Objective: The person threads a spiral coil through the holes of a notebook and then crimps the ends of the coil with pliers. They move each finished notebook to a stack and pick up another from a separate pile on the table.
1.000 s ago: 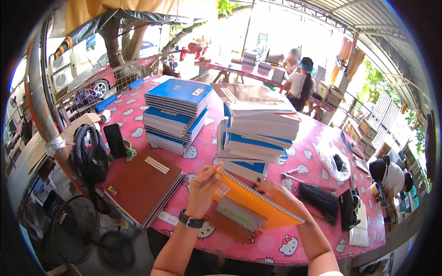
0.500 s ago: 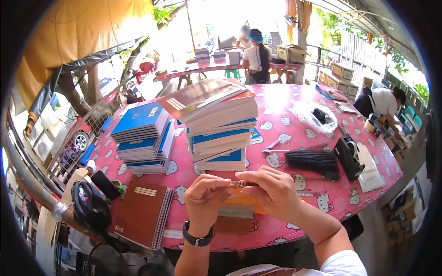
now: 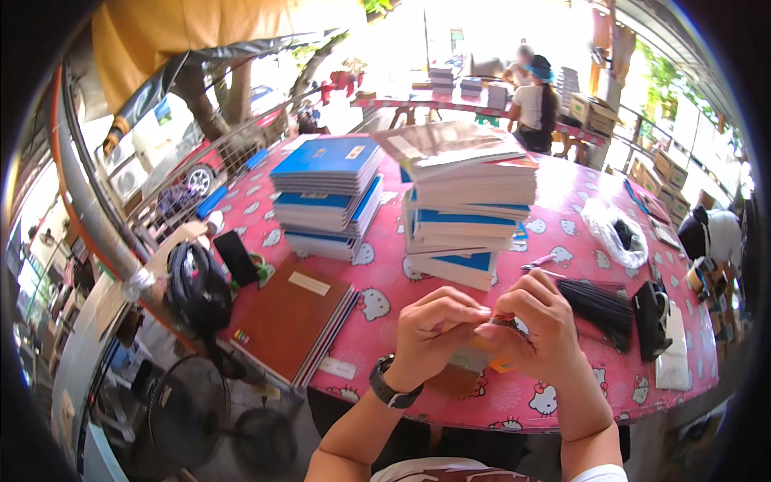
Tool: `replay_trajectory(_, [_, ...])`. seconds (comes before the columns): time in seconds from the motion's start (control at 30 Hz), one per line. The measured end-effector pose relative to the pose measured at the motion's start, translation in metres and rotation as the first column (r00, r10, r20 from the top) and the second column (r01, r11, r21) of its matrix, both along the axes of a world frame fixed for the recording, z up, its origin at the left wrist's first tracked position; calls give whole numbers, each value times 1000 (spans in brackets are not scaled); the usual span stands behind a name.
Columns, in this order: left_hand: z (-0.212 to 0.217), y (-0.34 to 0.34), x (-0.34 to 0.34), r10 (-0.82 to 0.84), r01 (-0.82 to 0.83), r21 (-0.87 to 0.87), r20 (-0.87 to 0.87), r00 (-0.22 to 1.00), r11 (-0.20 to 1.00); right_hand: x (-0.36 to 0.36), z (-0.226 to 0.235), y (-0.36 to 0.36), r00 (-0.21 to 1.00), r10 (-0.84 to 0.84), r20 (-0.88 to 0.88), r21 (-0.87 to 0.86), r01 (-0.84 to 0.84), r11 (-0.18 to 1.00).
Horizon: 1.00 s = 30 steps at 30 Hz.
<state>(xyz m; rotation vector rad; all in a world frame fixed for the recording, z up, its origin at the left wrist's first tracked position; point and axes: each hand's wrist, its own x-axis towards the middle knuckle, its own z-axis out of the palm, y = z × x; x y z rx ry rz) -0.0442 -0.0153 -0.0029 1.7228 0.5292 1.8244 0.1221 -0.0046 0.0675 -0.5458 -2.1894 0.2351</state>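
Head view: since half a second ago both hands have drawn closer over the near table edge | left hand (image 3: 430, 333) and right hand (image 3: 536, 329) pinch a small orange-edged notebook (image 3: 482, 357) between fingertips | risk: a loose pinch could drop it off the pink table (image 3: 385, 281) | book stacks (image 3: 466, 201) far behind.
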Motion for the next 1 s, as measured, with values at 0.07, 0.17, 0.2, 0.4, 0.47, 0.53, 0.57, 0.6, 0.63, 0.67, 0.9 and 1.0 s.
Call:
replay_trajectory(0.07, [-3, 1, -1, -37, 40, -35, 73, 997, 999, -3, 0, 4, 998, 5, 61, 165, -15, 986])
replay_trajectory(0.17, [-2, 0, -6, -58, 57, -45, -11, 998, 997, -3, 5, 7, 996, 39, 81, 182, -53, 982])
replay_trajectory(0.2, [-3, 0, -7, -53, 52, -54, -3, 999, 997, -4, 6, 7, 993, 49, 108, 193, -69, 979])
replay_trajectory(0.4, [-7, 0, -12, -57, 62, -64, 78, 995, 996, -19, -1, -1, 999, -13, 47, 154, 5, 988])
replay_trajectory(0.47, [-10, 3, -10, -31, 34, -40, 90, 995, 999, -25, -3, -5, 995, -94, 22, 141, 90, 986])
replay_trajectory(0.53, [-9, 2, -9, 33, -24, -57, 158, 987, 998, -33, -5, -4, 987, -158, -17, 185, 158, 970])
replay_trajectory(0.57, [-7, -1, -11, 112, -98, -113, 130, 985, 989, -38, -4, -2, 989, -144, -18, 209, 145, 967])
replay_trajectory(0.6, [-7, -3, -15, 119, -102, -126, 138, 983, 987, -43, -1, 0, 990, -139, -6, 198, 138, 970])
replay_trajectory(0.63, [-6, -4, -20, 136, -120, -118, 136, 981, 986, -47, 3, 2, 997, -77, -18, 127, 79, 989])
replay_trajectory(0.67, [-4, -4, -26, 154, -139, -109, 135, 979, 984, -51, 7, 4, 999, -14, -35, 54, 16, 998])
replay_trajectory(0.9, [2, -17, -50, 362, -379, 48, 205, 909, 924, -85, 18, 2, 990, 142, -3, 37, -142, 989])
replay_trajectory(1.0, [3, -28, -60, 419, -418, -46, 173, 891, 907, -106, 14, -6, 996, 85, -21, 112, -82, 990])
